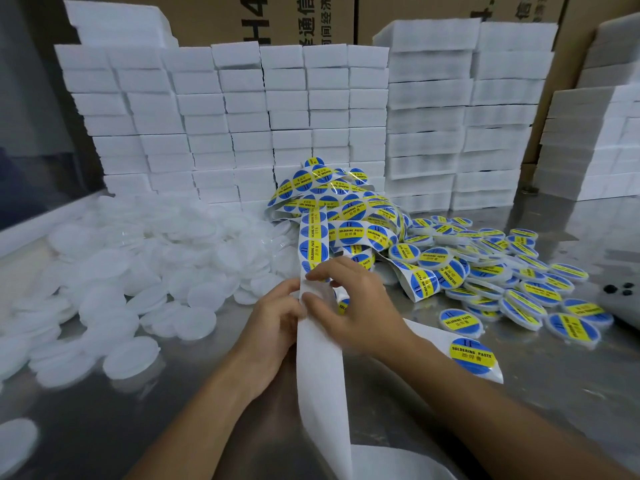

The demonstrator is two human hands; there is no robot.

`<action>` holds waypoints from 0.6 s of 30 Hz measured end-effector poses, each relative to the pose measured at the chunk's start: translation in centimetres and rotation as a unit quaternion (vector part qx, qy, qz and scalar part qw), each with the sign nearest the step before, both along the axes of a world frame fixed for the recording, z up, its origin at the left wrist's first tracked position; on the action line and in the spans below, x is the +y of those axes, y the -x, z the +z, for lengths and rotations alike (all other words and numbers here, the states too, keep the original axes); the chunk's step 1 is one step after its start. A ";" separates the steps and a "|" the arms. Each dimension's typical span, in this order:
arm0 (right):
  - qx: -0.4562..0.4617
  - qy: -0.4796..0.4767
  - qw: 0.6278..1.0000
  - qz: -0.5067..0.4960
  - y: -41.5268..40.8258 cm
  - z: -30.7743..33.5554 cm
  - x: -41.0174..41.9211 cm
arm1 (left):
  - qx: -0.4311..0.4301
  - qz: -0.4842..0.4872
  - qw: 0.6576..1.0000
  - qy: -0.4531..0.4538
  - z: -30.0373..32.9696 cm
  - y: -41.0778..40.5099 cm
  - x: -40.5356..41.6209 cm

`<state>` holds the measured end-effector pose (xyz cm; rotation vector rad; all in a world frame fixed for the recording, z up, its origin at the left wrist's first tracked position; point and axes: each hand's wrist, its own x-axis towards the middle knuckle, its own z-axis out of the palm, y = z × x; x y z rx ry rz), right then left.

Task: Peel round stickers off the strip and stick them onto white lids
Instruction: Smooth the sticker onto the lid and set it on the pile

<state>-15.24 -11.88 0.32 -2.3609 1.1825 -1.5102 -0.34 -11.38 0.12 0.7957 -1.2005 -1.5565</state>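
A white backing strip point(320, 362) runs up from the bottom edge between both hands to a tangled pile of blue-and-yellow round stickers point(341, 206). My left hand point(273, 323) grips the strip from its left side. My right hand point(353, 303) pinches the strip's top where a sticker point(343, 305) shows partly under the fingers. Plain white lids point(145, 268) lie heaped at the left. Lids with stickers on them point(502, 271) are spread at the right.
A wall of stacked white boxes point(242, 116) stands behind, with brown cartons point(298, 19) above. The work goes on over a shiny metal table point(194, 393). A grey object with dark round spots point(620, 299) sits at the right edge. One sticker point(472, 355) lies on loose backing near my right forearm.
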 end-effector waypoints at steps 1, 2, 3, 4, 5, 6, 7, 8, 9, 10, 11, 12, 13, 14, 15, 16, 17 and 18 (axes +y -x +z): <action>0.000 0.008 1.000 0.005 -0.1 0.0 0.1 | 0.008 0.013 1.000 -0.002 0.0 0.1 0.0; 0.000 0.016 1.000 0.009 -0.1 0.0 0.1 | 0.006 0.034 0.999 0.000 -0.1 0.2 0.0; -0.001 0.021 1.000 0.012 -0.1 0.1 0.1 | -0.006 0.055 0.998 0.004 -0.2 0.3 -0.1; -0.002 0.024 1.000 0.014 0.0 0.1 0.1 | -0.019 0.071 0.997 0.011 -0.3 0.3 -0.1; -0.003 0.024 1.000 0.014 0.1 0.1 0.1 | -0.029 0.085 0.996 0.017 -0.4 0.4 -0.1; -0.008 0.023 1.000 0.014 0.2 0.1 0.1 | -0.036 0.098 0.994 0.021 -0.5 0.4 -0.1; -0.014 0.023 1.000 0.013 0.3 0.1 0.0 | -0.042 0.111 0.993 0.025 -0.5 0.4 -0.1; -0.018 0.025 0.999 0.008 0.4 0.1 -0.1 | -0.049 0.122 0.991 0.032 -0.6 0.4 -0.2; -0.018 0.029 0.999 0.001 0.6 0.1 -0.2 | -0.058 0.130 0.989 0.041 -0.6 0.4 -0.2; -0.016 0.033 0.999 -0.005 0.7 0.1 -0.3 | -0.069 0.138 0.987 0.050 -0.7 0.4 -0.2; -0.011 0.037 0.999 -0.011 0.8 0.1 -0.4 | -0.077 0.145 0.985 0.056 -0.7 0.4 -0.2; -0.005 0.039 0.999 -0.015 0.9 0.1 -0.5 | -0.083 0.150 0.983 0.060 -0.7 0.4 -0.3; 0.003 0.038 0.999 -0.018 1.0 0.1 -0.6 | -0.084 0.153 0.983 0.060 -0.7 0.3 -0.3; 0.011 0.038 0.999 -0.021 1.1 0.1 -0.6 | -0.084 0.151 0.983 0.058 -0.7 0.3 -0.3; 0.018 0.040 0.999 -0.022 1.2 0.1 -0.7 | -0.084 0.150 0.983 0.056 -0.7 0.3 -0.4; 0.026 0.045 0.998 -0.023 1.3 0.1 -0.6 | -0.087 0.150 0.983 0.056 -0.7 0.4 -0.4; 0.035 0.051 0.998 -0.024 1.3 0.1 -0.6 | -0.091 0.148 0.983 0.059 -0.7 0.4 -0.4; 0.044 0.055 0.997 -0.024 1.2 0.1 -0.5 | -0.094 0.143 0.983 0.064 -0.8 0.5 -0.3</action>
